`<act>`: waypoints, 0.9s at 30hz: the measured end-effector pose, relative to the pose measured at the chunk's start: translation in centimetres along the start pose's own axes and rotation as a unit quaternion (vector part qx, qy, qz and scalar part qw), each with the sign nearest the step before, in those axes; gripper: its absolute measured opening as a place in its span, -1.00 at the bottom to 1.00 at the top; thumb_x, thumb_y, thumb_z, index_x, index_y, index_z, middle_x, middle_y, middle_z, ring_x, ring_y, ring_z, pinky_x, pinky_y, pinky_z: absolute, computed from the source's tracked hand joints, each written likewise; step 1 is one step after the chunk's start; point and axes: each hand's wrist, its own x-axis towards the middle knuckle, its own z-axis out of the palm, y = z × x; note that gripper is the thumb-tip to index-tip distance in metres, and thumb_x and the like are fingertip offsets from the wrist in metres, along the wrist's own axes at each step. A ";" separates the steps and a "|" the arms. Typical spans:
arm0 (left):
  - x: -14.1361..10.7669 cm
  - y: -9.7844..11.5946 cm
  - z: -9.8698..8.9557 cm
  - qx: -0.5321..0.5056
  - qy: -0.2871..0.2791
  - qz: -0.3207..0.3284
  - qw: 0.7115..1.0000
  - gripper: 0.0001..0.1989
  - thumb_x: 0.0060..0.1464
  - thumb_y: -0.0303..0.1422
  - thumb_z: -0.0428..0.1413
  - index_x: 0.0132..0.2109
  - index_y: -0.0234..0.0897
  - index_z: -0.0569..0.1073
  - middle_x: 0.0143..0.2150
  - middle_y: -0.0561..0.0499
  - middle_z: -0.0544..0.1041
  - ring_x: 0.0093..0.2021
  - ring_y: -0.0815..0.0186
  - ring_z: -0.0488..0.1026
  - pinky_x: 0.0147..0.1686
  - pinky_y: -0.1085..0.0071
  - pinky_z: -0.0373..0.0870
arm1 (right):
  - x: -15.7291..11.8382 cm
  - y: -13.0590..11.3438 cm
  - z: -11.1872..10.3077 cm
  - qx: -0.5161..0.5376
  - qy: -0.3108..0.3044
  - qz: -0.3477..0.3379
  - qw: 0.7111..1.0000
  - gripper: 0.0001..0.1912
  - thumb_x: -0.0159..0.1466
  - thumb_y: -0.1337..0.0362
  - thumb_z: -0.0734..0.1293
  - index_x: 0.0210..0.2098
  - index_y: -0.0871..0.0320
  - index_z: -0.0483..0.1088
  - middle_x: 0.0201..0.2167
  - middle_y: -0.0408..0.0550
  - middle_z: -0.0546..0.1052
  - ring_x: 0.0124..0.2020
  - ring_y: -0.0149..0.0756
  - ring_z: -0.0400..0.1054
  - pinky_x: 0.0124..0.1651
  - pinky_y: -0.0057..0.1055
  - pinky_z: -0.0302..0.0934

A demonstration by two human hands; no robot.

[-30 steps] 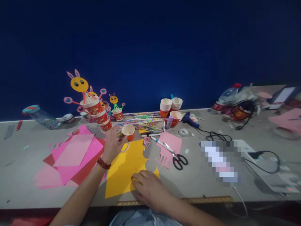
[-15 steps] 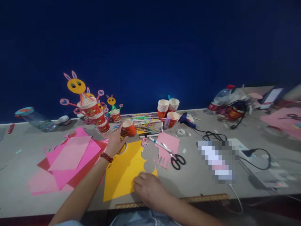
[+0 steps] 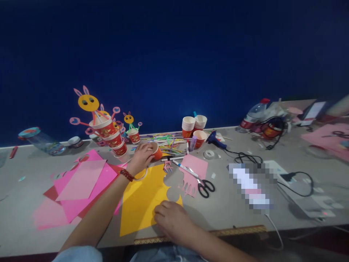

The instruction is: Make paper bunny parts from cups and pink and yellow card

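Observation:
My left hand (image 3: 142, 158), with a beaded bracelet at the wrist, is closed over a red paper cup (image 3: 157, 151), covering its left side and part of its rim. My right hand (image 3: 170, 218) rests curled at the lower right of a yellow paper sheet (image 3: 141, 203); whatever its fingers may hold is hidden. The sheet has scalloped cut-outs along its right edge. By my left wrist, a roll of tape (image 3: 141, 177) lies partly hidden. Right of the sheet, black-handled scissors (image 3: 205, 187) and a marker (image 3: 185, 168) lie on cut pink paper (image 3: 200, 165).
Stacked cups with yellow rabbit figures (image 3: 105, 127) stand at back left, above pink sheets (image 3: 81, 182). Colourful pipe cleaners (image 3: 169, 139) lie behind my left hand. Cup stacks (image 3: 188, 127), a blue glue gun (image 3: 216, 140) with cord and a bottle (image 3: 252, 116) are farther right.
My left hand has moved right and onto the red cup, which has shifted slightly right. My right hand stays in place on the yellow sheet.

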 end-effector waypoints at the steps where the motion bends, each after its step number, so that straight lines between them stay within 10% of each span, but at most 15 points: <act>1: 0.0 -0.3 -0.3 0.000 -0.010 0.008 1.000 -0.81 0.24 -0.39 0.03 -0.11 -0.21 0.54 0.06 -0.16 0.47 0.17 0.02 0.29 0.18 -0.01 0.26 | 0.0 0.0 0.0 0.002 0.001 0.002 1.000 -0.95 0.28 0.33 0.37 -0.26 0.16 0.42 -0.25 -0.09 0.54 -0.23 -0.23 0.34 -0.26 -0.32 0.15; 9: -0.6 -0.9 -1.8 0.012 -0.059 0.044 0.997 -0.82 0.24 -0.44 0.02 -0.10 -0.22 0.50 0.10 -0.15 0.45 0.24 0.04 0.24 0.21 0.04 0.24 | 0.1 0.2 0.2 0.001 0.002 -0.005 1.000 -0.97 0.30 0.33 0.35 -0.28 0.17 0.42 -0.27 -0.07 0.53 -0.25 -0.24 0.32 -0.27 -0.33 0.14; 16: -4.3 -0.5 -2.7 -0.001 0.039 -0.002 0.999 -0.83 0.25 -0.27 0.07 -0.11 -0.26 0.43 -0.07 -0.15 0.47 0.01 0.08 0.38 0.02 0.13 0.36 | -0.1 0.4 0.7 -0.002 0.006 -0.010 1.000 -0.93 0.27 0.32 0.38 -0.25 0.17 0.41 -0.24 -0.08 0.52 -0.23 -0.23 0.32 -0.24 -0.32 0.16; 21: -9.0 0.6 -1.6 0.029 -0.086 0.002 0.996 -0.84 0.26 -0.27 0.06 -0.24 -0.25 0.43 -0.19 -0.11 0.49 -0.12 0.11 0.41 -0.10 0.18 0.38 | -0.1 0.5 1.0 -0.006 0.014 -0.012 1.000 -0.91 0.25 0.33 0.40 -0.25 0.17 0.40 -0.23 -0.09 0.53 -0.23 -0.23 0.32 -0.28 -0.33 0.14; 27: -11.8 0.4 -2.8 0.084 -0.099 -0.016 0.991 -0.76 0.33 -0.34 -0.08 -0.19 -0.28 0.46 -0.21 -0.13 0.54 -0.14 0.11 0.44 -0.05 0.15 0.36 | -0.2 0.4 1.1 -0.024 0.014 -0.017 0.999 -0.90 0.24 0.35 0.43 -0.30 0.19 0.40 -0.29 -0.10 0.52 -0.27 -0.24 0.32 -0.34 -0.31 0.12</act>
